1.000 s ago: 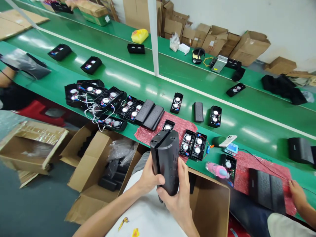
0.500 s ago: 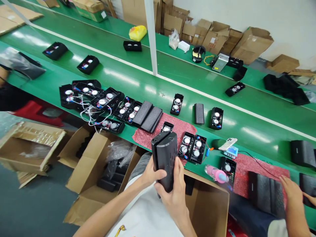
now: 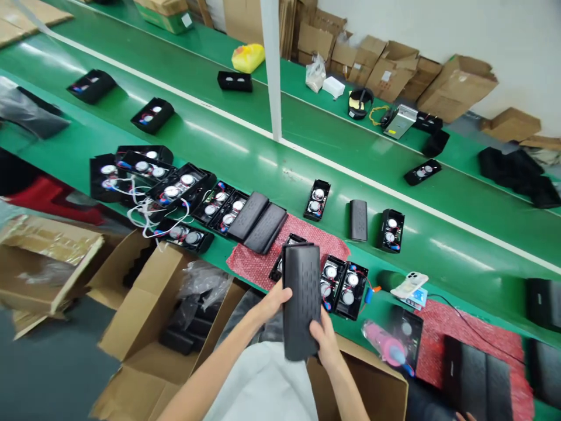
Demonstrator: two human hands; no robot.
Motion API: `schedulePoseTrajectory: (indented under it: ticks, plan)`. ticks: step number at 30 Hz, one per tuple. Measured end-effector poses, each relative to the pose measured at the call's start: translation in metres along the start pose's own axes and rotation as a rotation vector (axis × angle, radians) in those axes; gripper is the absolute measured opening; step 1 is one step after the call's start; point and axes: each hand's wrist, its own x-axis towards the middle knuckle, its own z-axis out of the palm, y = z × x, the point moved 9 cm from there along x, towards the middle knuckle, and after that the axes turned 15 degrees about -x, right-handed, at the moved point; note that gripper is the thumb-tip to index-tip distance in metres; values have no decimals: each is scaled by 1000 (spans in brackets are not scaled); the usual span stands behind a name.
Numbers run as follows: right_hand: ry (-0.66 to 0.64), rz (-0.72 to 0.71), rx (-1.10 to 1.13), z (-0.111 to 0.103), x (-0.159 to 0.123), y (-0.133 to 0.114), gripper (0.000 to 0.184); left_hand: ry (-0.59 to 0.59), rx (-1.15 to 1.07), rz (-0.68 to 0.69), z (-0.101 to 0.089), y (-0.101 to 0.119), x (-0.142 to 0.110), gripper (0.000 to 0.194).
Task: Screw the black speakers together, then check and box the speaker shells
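Note:
Both hands grip a black speaker housing (image 3: 301, 304), its slotted face turned up toward me. My left hand (image 3: 275, 303) closes on its left edge, thumb on the face. My right hand (image 3: 326, 339) clasps the lower right side, its thumb also on the face. Behind the held piece, an open speaker shell (image 3: 280, 266) is partly hidden. To its right lie two open shells (image 3: 350, 292) with round silver drivers and red and blue wires. Two black slotted covers (image 3: 266, 228) rest side by side, partly over red bubble wrap (image 3: 245, 260).
More open shells with tangled white wires (image 3: 146, 204) pile up at left. An open cardboard box (image 3: 377, 386) stands below the bench edge, another (image 3: 144, 316) at left. A pink bottle (image 3: 383, 342) and a phone (image 3: 409, 285) lie at right. A white post (image 3: 272, 76) rises beyond the bench.
The housing has been turned so its slotted face shows, where its end and a lengthwise gap showed before. My right hand has shifted lower. The co-worker's hand at right has mostly left view.

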Motion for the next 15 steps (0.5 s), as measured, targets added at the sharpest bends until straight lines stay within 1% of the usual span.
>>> schedulePoseTrajectory:
  ticks: [2, 3, 4, 6, 8, 10, 11, 12, 13, 15]
  plan:
    - [164, 21, -55, -35, 54, -10, 84, 72, 52, 90, -15, 4, 24, 105]
    - [219, 13, -72, -54, 87, -19, 80, 113, 75, 126, -23, 6, 31, 106]
    - [272, -2, -92, -73, 123, -30, 73, 155, 96, 147, -32, 6, 32, 103]
    - [369, 3, -149, -109, 195, -47, 56, 239, 137, 141, -55, 1, 21, 90]
    - [415, 47, -207, -134, 260, -57, 40, 324, 180, 91, -87, -12, -7, 79]
    - [410, 106, -257, -145, 310, -58, 34, 431, 236, 17, -131, -32, -48, 74]
    - [400, 133, -281, -147, 329, -55, 34, 501, 295, -62, -158, -47, -72, 75]
    - [395, 157, -308, -147, 344, -50, 35, 583, 339, -109, -186, -60, -98, 75]
    - [402, 177, -342, -147, 355, -45, 36, 646, 364, -143, -212, -73, -123, 74]
    - [465, 206, -432, -149, 367, -36, 39, 764, 387, -196, -259, -94, -172, 66]
